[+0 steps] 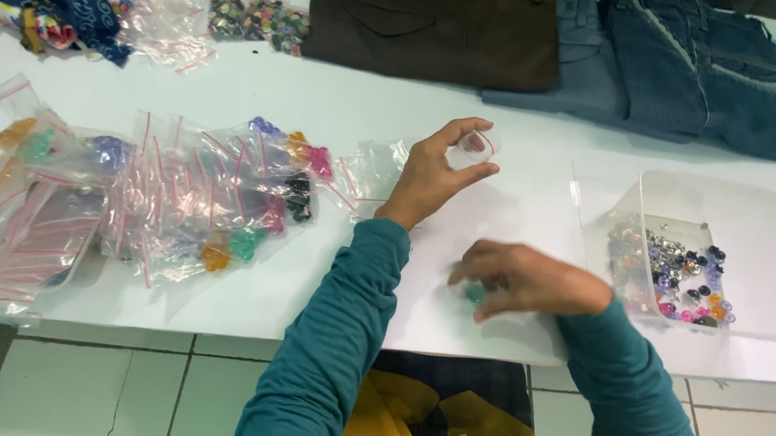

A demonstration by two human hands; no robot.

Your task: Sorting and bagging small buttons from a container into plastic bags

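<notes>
We pinch a small clear zip bag (475, 145) open-mouthed between left hand (432, 176) thumb and fingers, lifted above the white tabletop (316, 99). Our right hand (526, 278) curls down on greenish beads (474, 292), just left of the clear plastic bead tray (761, 244). Filled bags (200, 195) lie far left of that tray.

A table (316, 99) fills most of the frame. A pile of small bags (143, 202) lies at its left, a clear tray (760, 234) of beads (672, 278) at lower right. Folded trousers (433, 18) and jeans (681, 58) lie along the top, with another bag of buttons (258, 17) to their left. The left hand (437, 173) is raised at centre, and the right hand (527, 280) rests below it, just left of the tray.
</notes>
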